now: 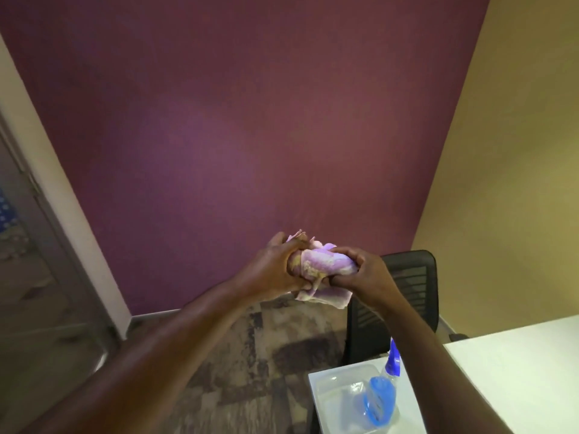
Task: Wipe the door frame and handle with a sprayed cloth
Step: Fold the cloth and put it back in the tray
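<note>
A crumpled lilac and cream cloth is bunched between both hands in front of the purple wall. My left hand grips its left end and my right hand grips its right end, with a loose flap hanging below. A clear spray bottle with blue liquid and a blue top stands in a clear plastic tray on the white table at lower right, partly behind my right forearm. A grey door frame runs down the left edge, beside a glass door; no handle is visible.
A black mesh office chair stands behind the white table near the yellow wall. Patterned carpet covers the floor between the door and the table.
</note>
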`<state>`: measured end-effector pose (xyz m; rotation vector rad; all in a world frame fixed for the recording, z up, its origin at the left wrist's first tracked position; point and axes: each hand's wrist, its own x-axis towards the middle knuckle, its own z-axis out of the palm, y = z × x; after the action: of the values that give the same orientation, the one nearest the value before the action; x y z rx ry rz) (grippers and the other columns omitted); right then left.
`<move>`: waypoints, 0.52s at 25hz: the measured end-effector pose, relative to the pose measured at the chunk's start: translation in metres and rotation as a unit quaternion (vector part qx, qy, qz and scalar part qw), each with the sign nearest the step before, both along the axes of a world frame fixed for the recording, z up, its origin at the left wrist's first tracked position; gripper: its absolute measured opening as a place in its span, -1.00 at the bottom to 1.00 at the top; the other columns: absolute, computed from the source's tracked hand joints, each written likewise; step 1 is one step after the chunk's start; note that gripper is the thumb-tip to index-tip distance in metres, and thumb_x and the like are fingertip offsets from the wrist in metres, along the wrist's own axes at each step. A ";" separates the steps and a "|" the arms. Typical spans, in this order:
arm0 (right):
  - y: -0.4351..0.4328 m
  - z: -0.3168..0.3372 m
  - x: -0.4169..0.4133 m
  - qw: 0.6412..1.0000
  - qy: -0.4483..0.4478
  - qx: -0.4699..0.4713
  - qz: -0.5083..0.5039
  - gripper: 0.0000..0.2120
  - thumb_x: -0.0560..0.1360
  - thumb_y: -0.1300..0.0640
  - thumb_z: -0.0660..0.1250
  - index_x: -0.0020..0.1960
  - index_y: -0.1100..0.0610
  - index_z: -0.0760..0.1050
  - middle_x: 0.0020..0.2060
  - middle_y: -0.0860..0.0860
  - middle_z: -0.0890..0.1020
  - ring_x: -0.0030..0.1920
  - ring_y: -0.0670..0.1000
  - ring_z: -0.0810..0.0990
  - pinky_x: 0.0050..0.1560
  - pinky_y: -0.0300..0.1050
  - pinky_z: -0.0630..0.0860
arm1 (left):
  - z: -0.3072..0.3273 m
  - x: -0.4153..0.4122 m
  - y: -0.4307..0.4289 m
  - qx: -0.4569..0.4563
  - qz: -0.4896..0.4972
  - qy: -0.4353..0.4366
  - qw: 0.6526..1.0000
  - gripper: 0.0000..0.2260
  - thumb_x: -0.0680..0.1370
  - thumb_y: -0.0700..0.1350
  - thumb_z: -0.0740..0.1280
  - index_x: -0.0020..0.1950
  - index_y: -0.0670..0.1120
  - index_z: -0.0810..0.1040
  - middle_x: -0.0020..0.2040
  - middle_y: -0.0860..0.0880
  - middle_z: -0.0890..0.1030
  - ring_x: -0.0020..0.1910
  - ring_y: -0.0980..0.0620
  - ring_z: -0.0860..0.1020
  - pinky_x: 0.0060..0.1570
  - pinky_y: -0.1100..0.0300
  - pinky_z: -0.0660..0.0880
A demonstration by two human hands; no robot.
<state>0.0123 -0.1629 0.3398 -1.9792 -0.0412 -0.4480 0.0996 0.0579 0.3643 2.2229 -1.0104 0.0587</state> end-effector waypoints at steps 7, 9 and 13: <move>-0.036 -0.053 -0.025 0.997 0.059 0.052 -0.011 -0.67 0.28 0.00 0.61 0.01 0.04 0.69 0.00 -0.12 0.71 -0.05 -0.17 0.67 -0.07 -0.29 0.58 | -0.040 -0.006 -0.042 -0.036 0.011 0.235 0.971 -0.48 0.42 -0.34 0.61 0.35 -0.21 0.59 0.22 -0.05 0.62 0.04 0.03 0.66 0.06 0.07 0.68; -0.032 -0.077 -0.033 0.993 0.066 0.091 -0.034 -0.69 0.35 -0.01 0.60 0.04 0.05 0.67 -0.12 -0.06 0.74 -0.15 -0.09 0.69 -0.18 -0.26 0.60 | -0.057 -0.001 -0.044 -0.051 0.022 0.287 0.956 -0.62 0.44 -0.37 0.59 0.22 -0.27 0.61 -0.03 -0.17 0.71 -0.13 0.01 0.67 -0.06 0.04 0.66; -0.018 -0.135 -0.045 0.984 0.093 0.127 -0.087 -0.64 0.51 -0.05 0.51 0.26 0.01 0.56 0.05 -0.07 0.70 0.04 -0.07 0.68 -0.03 -0.17 0.65 | -0.100 0.004 -0.049 -0.078 0.045 0.369 0.925 -0.66 0.47 -0.25 0.59 0.21 -0.18 0.62 -0.03 -0.12 0.77 -0.12 -0.07 0.74 -0.17 0.02 0.69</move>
<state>-0.0331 -0.1812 0.2049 -1.7696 0.2969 -0.3589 0.1035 0.0086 0.2646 1.8896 -0.4614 -0.5947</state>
